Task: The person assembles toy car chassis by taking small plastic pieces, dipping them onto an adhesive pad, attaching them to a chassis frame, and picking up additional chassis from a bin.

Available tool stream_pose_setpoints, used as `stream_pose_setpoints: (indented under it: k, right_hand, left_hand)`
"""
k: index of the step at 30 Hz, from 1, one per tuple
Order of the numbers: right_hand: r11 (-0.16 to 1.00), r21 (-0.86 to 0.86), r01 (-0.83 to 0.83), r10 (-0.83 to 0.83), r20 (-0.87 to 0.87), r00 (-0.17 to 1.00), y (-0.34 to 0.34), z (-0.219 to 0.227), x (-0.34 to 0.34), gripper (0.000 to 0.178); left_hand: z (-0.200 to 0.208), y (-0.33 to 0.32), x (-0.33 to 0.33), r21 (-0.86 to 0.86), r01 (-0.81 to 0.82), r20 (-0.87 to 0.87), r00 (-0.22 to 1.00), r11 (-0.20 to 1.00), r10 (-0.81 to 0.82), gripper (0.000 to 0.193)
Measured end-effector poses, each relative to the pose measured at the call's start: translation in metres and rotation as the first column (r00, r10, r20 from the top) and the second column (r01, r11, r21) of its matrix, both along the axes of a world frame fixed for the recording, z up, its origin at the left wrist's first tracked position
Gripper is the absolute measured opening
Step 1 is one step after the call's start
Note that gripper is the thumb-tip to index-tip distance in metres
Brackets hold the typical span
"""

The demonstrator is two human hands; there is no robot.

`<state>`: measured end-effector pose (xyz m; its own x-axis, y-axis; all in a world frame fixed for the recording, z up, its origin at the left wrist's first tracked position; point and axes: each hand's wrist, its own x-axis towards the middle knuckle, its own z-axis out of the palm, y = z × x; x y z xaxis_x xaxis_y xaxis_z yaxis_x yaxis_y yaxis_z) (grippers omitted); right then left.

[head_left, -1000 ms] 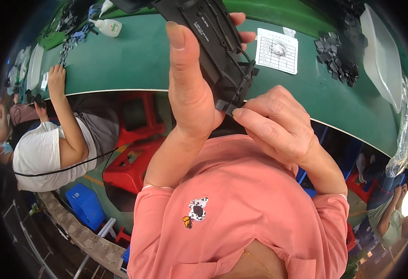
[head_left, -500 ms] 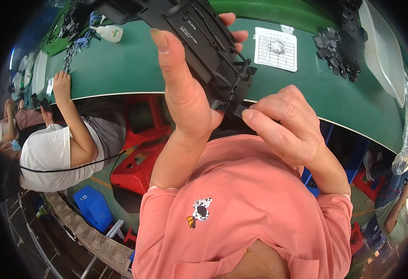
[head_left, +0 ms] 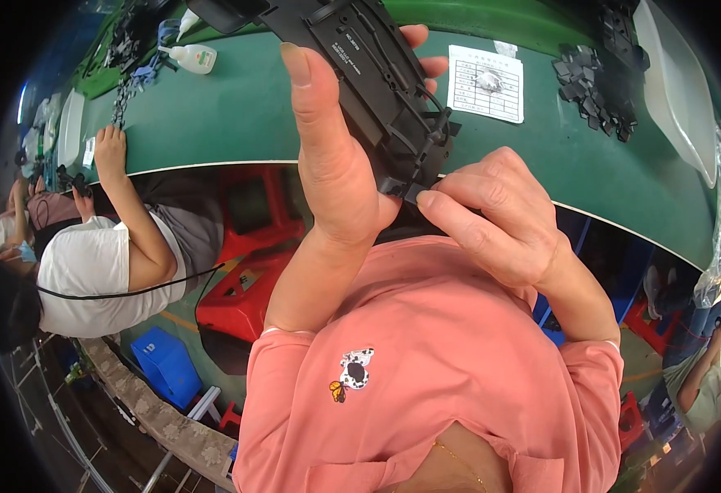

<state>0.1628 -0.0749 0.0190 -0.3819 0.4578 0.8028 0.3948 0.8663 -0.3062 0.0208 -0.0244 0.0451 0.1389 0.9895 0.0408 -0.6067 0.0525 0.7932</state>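
My left hand is wrapped round a long black plastic housing, held tilted above the table edge. Its thumb lies along the near side, and fingertips show beyond the far side. Thin raised ribs and small light print mark the housing's face. At the lower end, my right hand pinches a small black rectangular plastic piece between thumb and bent fingers. The piece meets the housing's end corner; whether it is seated there is hidden by my fingers.
On the green table lie a white glue bottle, a printed sheet with a small whitish thing on it, and a pile of black pieces beside a white tray. A co-worker's arm rests at the left, near red stools.
My right hand has moved slightly left, bringing the small black piece against the housing's end. My left hand and the housing have shifted a little to the right.
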Motion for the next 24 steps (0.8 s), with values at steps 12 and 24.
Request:
stream_pose_setpoints:
  k: [12,24]
  right_hand:
    - [0.998,-0.053,0.022,-0.021,0.01,1.0,-0.003,0.006,0.001,0.025]
    - [0.007,-0.855,-0.519,-0.364,-0.486,0.795,-0.017,0.031,-0.002,0.026]
  left_hand:
    - [-0.002,-0.005,-0.001,0.181,-0.04,-0.074,0.996,0.983,0.054,0.078]
    - [0.007,-0.013,0.009,0.239,-0.119,-0.243,0.954,0.964,0.178,0.09]
